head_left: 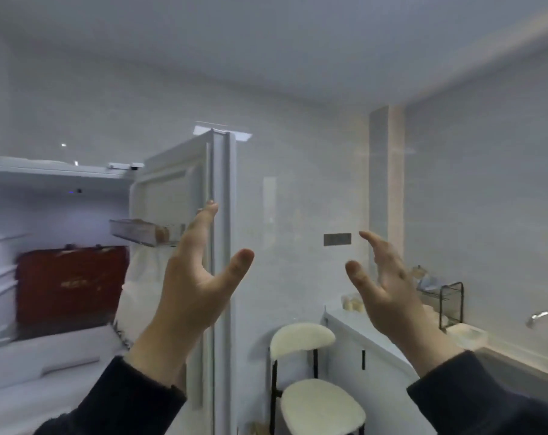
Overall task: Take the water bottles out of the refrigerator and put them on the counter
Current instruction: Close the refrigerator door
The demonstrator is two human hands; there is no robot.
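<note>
Raising left hand (191, 287), right hand (389, 290), each grip spread wide, empty

Home kitchen: open refrigerator (62, 246), counter (370, 331), faucet (545, 318).

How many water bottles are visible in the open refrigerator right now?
0. None show in the refrigerator, on its door or on the counter. The red box and motion blur may hide some. Left hand and right hand are empty.
</note>
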